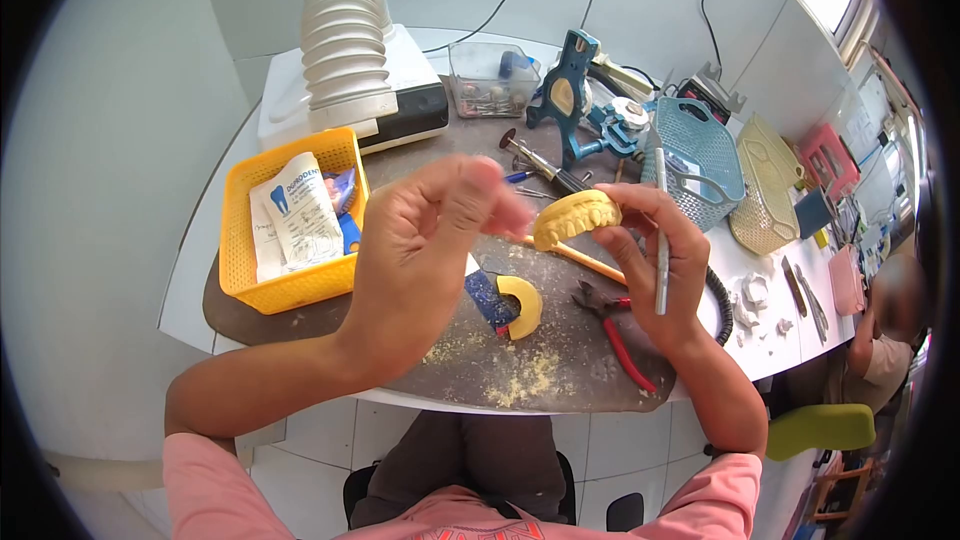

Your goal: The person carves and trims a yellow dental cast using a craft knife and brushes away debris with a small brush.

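Observation:
My right hand (pixel 668 250) grips a yellow plaster dental model (pixel 578 219) by its right end, teeth facing down toward me. A slim silver tool (pixel 662 240), like a knife handle, also stands between those fingers, roughly upright. Left of the model, my left hand (pixel 425 250) is raised with loosely bent fingers, blurred at the tips; nothing shows in it. Below lies a yellow horseshoe-shaped plaster piece (pixel 523 308) against a blue block (pixel 490 298). Red-handled cutters (pixel 620 340) rest below my right hand. Yellow crumbs (pixel 525 375) are scattered on the brown mat (pixel 590 380).
A yellow basket (pixel 240 260) with papers stands left. Behind are a white machine with a ribbed hose (pixel 345 40), a clear bin (pixel 490 75) and a blue articulator (pixel 570 90). Blue (pixel 715 155) and cream (pixel 765 190) baskets stand right. Another person (pixel 880 360) sits far right.

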Demonstrator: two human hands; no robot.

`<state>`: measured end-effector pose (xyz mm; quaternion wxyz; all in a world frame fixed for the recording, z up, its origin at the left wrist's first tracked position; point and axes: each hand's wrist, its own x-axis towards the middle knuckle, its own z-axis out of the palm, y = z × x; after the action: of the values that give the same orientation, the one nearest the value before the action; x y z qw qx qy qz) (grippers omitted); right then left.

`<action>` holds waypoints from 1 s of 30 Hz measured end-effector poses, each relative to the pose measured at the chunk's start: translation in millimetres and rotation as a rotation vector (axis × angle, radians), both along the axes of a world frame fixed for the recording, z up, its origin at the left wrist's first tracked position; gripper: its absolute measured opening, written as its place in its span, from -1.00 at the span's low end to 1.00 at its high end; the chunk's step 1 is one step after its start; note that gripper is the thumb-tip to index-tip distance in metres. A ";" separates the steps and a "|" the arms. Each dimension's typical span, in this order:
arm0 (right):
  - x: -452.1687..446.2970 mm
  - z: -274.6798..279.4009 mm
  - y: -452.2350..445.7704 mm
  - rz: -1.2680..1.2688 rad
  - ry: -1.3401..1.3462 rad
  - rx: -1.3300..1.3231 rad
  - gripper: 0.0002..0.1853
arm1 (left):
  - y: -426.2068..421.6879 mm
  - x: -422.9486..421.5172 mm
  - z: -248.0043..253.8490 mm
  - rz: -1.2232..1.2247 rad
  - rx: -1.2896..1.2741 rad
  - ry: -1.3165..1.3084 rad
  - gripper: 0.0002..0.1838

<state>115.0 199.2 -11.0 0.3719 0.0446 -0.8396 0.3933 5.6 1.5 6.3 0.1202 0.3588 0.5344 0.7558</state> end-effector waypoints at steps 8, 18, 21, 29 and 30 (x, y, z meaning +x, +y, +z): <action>1.3 0.8 -0.5 0.026 0.037 0.087 -0.64 | -1.6 5.7 -0.4 0.000 0.068 -0.095 -0.81; 4.8 7.0 -4.7 0.070 0.101 0.144 -0.60 | 0.4 3.9 -4.7 -0.076 -0.262 0.588 -0.62; 2.7 5.0 -4.4 0.092 0.144 0.105 -0.59 | 2.9 3.6 -5.5 -0.223 -0.205 0.304 -0.65; 4.1 2.3 -1.4 0.092 0.224 0.090 -0.63 | 7.6 2.4 -6.1 -0.259 -0.242 -0.001 -0.61; 3.9 0.4 -0.3 0.093 0.258 0.083 -0.64 | 6.7 0.2 -4.0 -0.342 -0.309 -0.144 -0.54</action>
<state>118.9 198.9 -10.7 0.4559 0.1493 -0.7974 0.3661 5.8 8.1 2.3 0.3379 0.3665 0.5652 0.6573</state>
